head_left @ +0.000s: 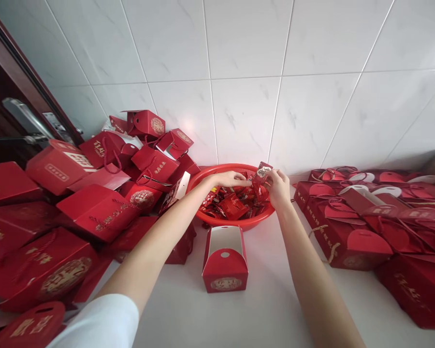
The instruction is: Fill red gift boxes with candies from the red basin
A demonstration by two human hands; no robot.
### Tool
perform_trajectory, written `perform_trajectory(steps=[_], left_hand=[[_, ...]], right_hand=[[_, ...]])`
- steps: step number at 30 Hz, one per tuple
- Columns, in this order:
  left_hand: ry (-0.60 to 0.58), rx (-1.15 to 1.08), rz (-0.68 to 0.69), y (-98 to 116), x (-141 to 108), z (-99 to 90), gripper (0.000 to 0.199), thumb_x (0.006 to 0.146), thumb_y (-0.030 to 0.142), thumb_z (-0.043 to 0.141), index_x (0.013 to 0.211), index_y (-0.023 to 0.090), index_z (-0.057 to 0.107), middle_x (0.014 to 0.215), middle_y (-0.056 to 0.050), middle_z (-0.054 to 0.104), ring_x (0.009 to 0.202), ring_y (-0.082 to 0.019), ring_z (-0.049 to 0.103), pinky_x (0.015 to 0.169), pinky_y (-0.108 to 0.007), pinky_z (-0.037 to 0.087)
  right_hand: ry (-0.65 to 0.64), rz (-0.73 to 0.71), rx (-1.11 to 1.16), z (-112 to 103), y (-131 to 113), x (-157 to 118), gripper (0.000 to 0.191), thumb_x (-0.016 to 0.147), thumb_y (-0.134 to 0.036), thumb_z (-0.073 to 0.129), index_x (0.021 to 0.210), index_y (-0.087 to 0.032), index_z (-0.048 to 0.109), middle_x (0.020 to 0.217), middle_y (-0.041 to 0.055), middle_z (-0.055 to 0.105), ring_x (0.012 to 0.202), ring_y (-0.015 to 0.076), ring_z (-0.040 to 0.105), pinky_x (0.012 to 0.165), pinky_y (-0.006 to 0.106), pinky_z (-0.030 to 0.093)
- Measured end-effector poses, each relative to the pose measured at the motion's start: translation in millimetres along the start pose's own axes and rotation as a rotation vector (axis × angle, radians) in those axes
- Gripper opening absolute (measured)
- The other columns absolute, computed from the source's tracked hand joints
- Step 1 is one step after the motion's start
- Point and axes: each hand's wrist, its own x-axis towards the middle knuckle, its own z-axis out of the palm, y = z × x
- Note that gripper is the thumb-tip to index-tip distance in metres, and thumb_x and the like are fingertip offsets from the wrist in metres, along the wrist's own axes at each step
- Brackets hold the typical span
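Note:
My left hand (234, 179) reaches over a red plastic basket (252, 223), its fingers stretched out and fairly flat. The fingertips come close to the packets by my right hand; contact is unclear. My right hand (279, 187), at the basket's right side, pinches a small dark red packet (264, 169) with a pale printed patch. Many small red wrapped packets (234, 207) lie in the basket, partly hidden by my hands. In front of it stands a red gift box (225, 270) with gold print. Its top is open and its white inside shows.
Red gift boxes (97, 212) are heaped at the left, some tilted, some with rope handles. More red boxes (348, 237) stand in rows at the right. White tiled wall (246, 111) rises behind the white tabletop (217, 319). A door handle (29, 121) is at far left.

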Motion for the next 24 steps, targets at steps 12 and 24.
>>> perform_trajectory(steps=[12, 24], left_hand=[[0.333, 0.384, 0.080, 7, 0, 12.2, 0.039, 0.085, 0.018, 0.061, 0.123, 0.018, 0.066, 0.134, -0.012, 0.063, 0.127, -0.027, 0.055, 0.104, -0.035, 0.042], [-0.204, 0.441, 0.052, 40, -1, 47.6, 0.049, 0.052, 0.026, 0.086, 0.096, 0.021, 0.065, 0.088, -0.003, 0.072, 0.077, -0.023, 0.065, 0.064, -0.027, 0.044]], right_hand=[[-0.029, 0.001, 0.005, -1, 1, 2, 0.024, 0.052, -0.027, 0.076, 0.072, -0.019, 0.066, 0.061, -0.0052, 0.062, 0.053, 0.0087, 0.055, 0.051, 0.022, 0.047], [-0.003, -0.002, 0.032, -4, 3, 5, 0.022, 0.053, -0.027, 0.076, 0.065, -0.020, 0.058, 0.055, -0.0067, 0.057, 0.050, 0.0075, 0.052, 0.047, 0.019, 0.041]])
